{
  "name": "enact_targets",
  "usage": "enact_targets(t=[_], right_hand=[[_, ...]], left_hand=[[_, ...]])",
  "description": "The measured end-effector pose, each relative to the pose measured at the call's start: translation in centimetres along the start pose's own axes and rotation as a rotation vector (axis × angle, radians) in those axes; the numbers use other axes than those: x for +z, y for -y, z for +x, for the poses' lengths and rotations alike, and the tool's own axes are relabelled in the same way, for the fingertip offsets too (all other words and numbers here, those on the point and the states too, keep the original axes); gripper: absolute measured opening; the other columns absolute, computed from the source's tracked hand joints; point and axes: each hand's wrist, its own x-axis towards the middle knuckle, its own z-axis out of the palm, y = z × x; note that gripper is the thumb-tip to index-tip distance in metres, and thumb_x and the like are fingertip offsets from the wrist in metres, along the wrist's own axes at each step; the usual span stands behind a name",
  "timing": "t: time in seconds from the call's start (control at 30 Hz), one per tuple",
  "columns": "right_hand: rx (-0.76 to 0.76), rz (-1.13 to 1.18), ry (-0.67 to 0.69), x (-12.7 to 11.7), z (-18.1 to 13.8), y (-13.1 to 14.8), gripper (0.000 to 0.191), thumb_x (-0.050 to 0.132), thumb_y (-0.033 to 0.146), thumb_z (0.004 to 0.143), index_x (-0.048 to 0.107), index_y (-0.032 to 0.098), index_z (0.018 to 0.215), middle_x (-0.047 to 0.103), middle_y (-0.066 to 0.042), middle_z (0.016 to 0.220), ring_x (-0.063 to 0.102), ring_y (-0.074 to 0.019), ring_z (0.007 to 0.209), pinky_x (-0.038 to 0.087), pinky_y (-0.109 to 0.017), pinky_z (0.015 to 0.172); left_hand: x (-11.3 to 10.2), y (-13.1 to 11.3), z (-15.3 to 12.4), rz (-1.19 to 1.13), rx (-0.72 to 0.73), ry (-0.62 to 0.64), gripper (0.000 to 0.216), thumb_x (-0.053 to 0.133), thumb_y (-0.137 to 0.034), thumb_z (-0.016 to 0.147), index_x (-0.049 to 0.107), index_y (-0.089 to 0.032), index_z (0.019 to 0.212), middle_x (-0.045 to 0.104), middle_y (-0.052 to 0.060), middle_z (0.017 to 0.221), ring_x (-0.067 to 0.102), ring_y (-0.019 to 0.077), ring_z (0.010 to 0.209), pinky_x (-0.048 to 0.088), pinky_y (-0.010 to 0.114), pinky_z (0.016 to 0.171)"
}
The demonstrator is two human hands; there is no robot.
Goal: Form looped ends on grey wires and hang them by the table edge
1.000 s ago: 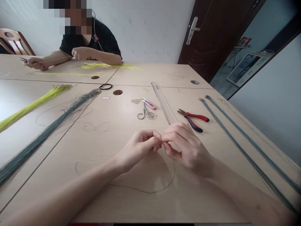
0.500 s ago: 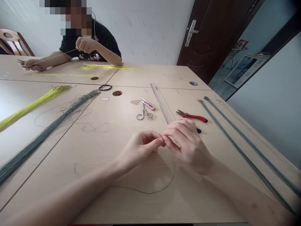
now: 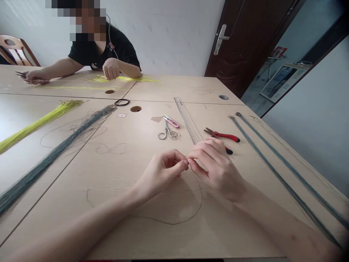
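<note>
My left hand pinches one end of a thin grey-green thread between thumb and fingers. Close against it, my right hand pinches the same thread, and a small loop shows between the fingertips. From there the thread hangs down, curves over the table and passes under my left forearm. Beyond my hands lie small silver scissors, pink thread snips and a clear ruler. Red-handled pliers rest just past my right hand, which partly hides the ruler's near end.
On the left lie a yellow thread bundle and a grey-blue thread bundle. Two thinner bundles run along the right. A black band lies near a table hole. Across the table sits a co-worker with yellow threads.
My fingertips have shifted slightly, and a small thread loop now shows between them. The co-worker's raised hand has come down toward the yellow threads.
</note>
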Motion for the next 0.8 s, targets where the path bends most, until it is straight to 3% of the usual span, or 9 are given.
enact_targets(t=[0.17, 0.3, 0.43, 0.5, 0.57, 0.7, 0.8], right_hand=[[0.038, 0.053, -0.033, -0.2, 0.2, -0.1, 0.012, 0.048, 0.014, 0.083, 0.051, 0.018, 0.073, 0.059, -0.003, 0.074, 0.053, -0.0169, 0.078, 0.039, -0.037, 0.083], [0.226, 0.069, -0.014, -0.6, 0.4, -1.6, 0.014, 0.044, 0.017, 0.084, 0.053, 0.017, 0.074, 0.06, -0.004, 0.074, 0.054, -0.018, 0.079, 0.041, -0.036, 0.082], [0.318, 0.031, 0.156, -0.3, 0.1, -3.6, 0.028, 0.037, 0.007, 0.082, 0.06, 0.014, 0.097, 0.065, -0.009, 0.099, 0.055, -0.0224, 0.1, 0.041, -0.038, 0.089], [0.324, 0.029, 0.285, -0.2, -0.1, -4.0, 0.034, 0.037, 0.003, 0.079, 0.062, 0.014, 0.099, 0.065, -0.01, 0.105, 0.056, -0.0225, 0.104, 0.041, -0.037, 0.091], [0.334, 0.026, 0.397, -0.5, 0.0, -3.9, 0.035, 0.037, 0.0, 0.075, 0.065, 0.014, 0.091, 0.068, -0.009, 0.1, 0.06, -0.0207, 0.097, 0.044, -0.033, 0.086], [0.381, 0.016, 0.545, -2.2, 0.3, -2.6, 0.031, 0.038, -0.001, 0.072, 0.064, 0.017, 0.067, 0.068, -0.004, 0.07, 0.063, -0.0158, 0.066, 0.046, -0.025, 0.063], [0.392, 0.02, 0.584, -3.4, -0.1, -1.2, 0.031, 0.039, 0.0, 0.073, 0.064, 0.018, 0.067, 0.068, -0.004, 0.07, 0.064, -0.0156, 0.068, 0.046, -0.024, 0.064]], left_hand=[[0.1, -0.1, -0.1, -0.002, -0.015, 0.015, 0.018, 0.054, -0.027, 0.083, 0.057, -0.016, 0.07, 0.052, -0.004, 0.063, 0.042, 0.0081, 0.057, 0.031, 0.02, 0.054], [0.1, -0.3, -0.2, 0.006, -0.047, 0.006, 0.02, 0.054, -0.033, 0.084, 0.056, -0.015, 0.072, 0.051, -0.004, 0.061, 0.042, 0.0081, 0.057, 0.03, 0.02, 0.053], [0.0, -0.4, -0.1, 0.01, -0.054, 0.006, 0.02, 0.054, -0.033, 0.084, 0.055, -0.015, 0.073, 0.053, -0.004, 0.064, 0.043, 0.0079, 0.059, 0.032, 0.019, 0.057], [-0.1, -0.4, 0.0, 0.011, -0.049, -0.006, 0.02, 0.053, -0.032, 0.084, 0.055, -0.015, 0.073, 0.052, -0.004, 0.064, 0.042, 0.0077, 0.059, 0.031, 0.019, 0.056], [-0.3, -0.3, 0.2, 0.01, -0.042, -0.03, 0.019, 0.052, -0.031, 0.084, 0.054, -0.015, 0.073, 0.051, -0.004, 0.064, 0.042, 0.0078, 0.059, 0.031, 0.019, 0.056], [-0.7, -0.2, 0.6, 0.01, -0.029, -0.076, 0.019, 0.052, -0.029, 0.083, 0.052, -0.015, 0.071, 0.048, -0.005, 0.062, 0.04, 0.0083, 0.058, 0.03, 0.02, 0.057], [-0.9, -0.1, 0.8, 0.013, -0.019, -0.107, 0.018, 0.052, -0.03, 0.083, 0.052, -0.015, 0.072, 0.048, -0.005, 0.061, 0.04, 0.009, 0.057, 0.03, 0.021, 0.056]])
